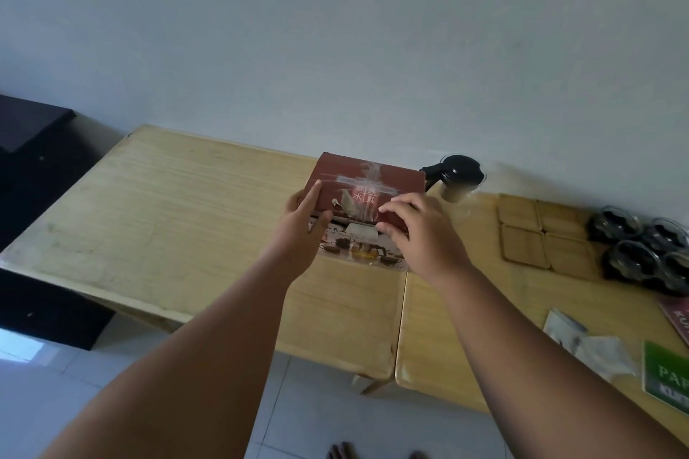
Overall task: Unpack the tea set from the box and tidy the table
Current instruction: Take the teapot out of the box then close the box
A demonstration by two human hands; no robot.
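Hands met on the box (367,181), which stood mid-table near the far edge. The left hand (304,225) lay against its left end with the fingers nearly straight and the thumb pressed to the front face. The right hand (423,235) had its fingers curled over the front top edge, with the thumb beneath pinching that edge. The maroon lid bore pale characters, of which 水 and 真 could be read; glare washed out those above them. The front face pictured a tea set under a line of print too blurred to read. The box looked closed, so its contents were hidden. Just beyond its right corner stood a glass pitcher (459,175) with a black lid and handle; what it held could not be told. Further right, four wooden coasters (542,235) lay in a touching square. Beside them stood a cluster of glass cups (647,253), dark inside and partly cut off by the frame. Nearer, crumpled papers (591,345) lay beside a green card (667,376) showing "PAP", the rest cropped. A maroon booklet (676,313) showed only "KU". All rested on the pale wooden table (167,205). Toes (341,451) showed at the bottom edge.
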